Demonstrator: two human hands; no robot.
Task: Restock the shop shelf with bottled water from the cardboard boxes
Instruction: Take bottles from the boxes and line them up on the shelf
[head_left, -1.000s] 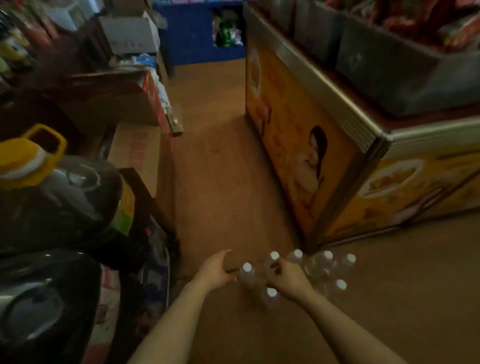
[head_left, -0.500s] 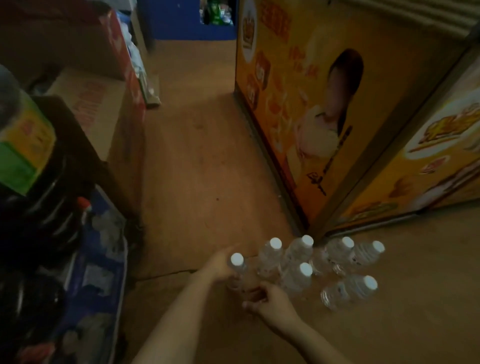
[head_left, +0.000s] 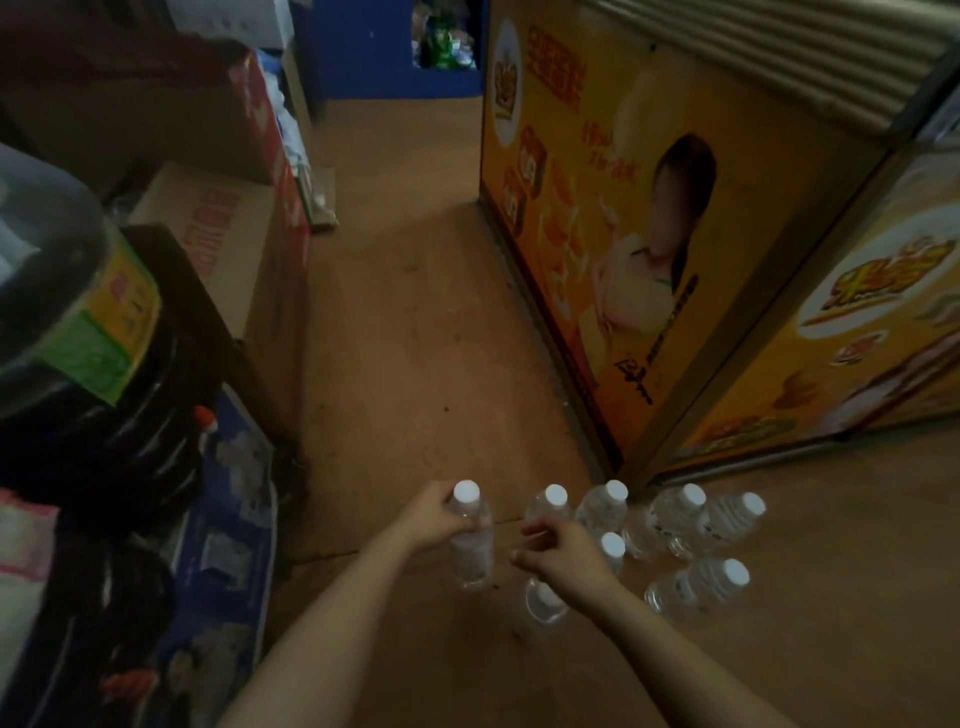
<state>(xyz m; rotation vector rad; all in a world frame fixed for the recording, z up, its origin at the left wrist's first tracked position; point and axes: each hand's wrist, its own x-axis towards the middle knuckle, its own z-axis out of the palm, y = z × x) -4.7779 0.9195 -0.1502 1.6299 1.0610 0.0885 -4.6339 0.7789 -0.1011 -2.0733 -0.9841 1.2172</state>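
Left hand (head_left: 434, 517) curled round clear white-capped plastic water bottle (head_left: 470, 540), upright on brown floor (head_left: 415, 364). Right hand (head_left: 563, 553) loosely curled, holding nothing, above cluster of remaining bottles (head_left: 691, 519) beside orange freezer cabinet (head_left: 675, 234).

Both bare forearms reach forward and down. The left hand (head_left: 434, 517) has its fingers curled around a water bottle (head_left: 470, 540) (thumb side toward the cap). The right hand (head_left: 563, 553) sits just beside it, fingers loosely bent, holding nothing I can make out.
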